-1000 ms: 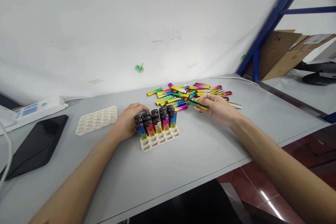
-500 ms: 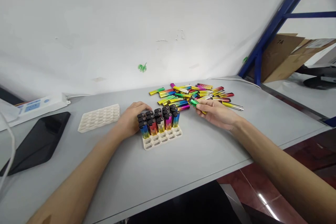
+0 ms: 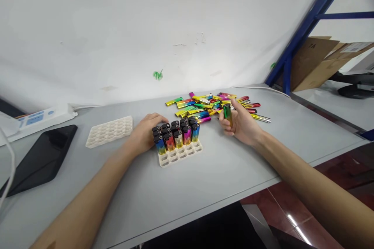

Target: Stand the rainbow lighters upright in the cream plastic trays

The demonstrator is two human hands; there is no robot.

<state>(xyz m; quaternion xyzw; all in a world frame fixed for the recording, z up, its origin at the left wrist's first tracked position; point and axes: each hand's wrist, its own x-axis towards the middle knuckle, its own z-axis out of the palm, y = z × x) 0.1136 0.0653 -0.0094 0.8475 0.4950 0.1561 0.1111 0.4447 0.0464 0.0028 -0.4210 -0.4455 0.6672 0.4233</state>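
A cream tray with cells [image 3: 181,155] sits mid-table, its back rows filled with several upright rainbow-coloured lighters [image 3: 176,132] with black caps. My left hand [image 3: 145,133] rests against the tray's left side, fingers curled round it. My right hand [image 3: 240,123] is raised just right of the tray and holds a green and yellow lighter [image 3: 227,113] upright between thumb and fingers. Behind it lies a loose pile of coloured lighters [image 3: 214,104] on the grey table [image 3: 204,179].
A second, empty cream tray [image 3: 110,131] lies to the left. A black phone [image 3: 41,158] and a white power strip [image 3: 41,118] are at the far left. Blue shelf posts [image 3: 304,31] and cardboard boxes [image 3: 318,62] stand at the right; the table edge runs near me.
My right hand lifted a green lighter out of the pile and turned it from lying flat to upright. The left hand has stayed at the tray.
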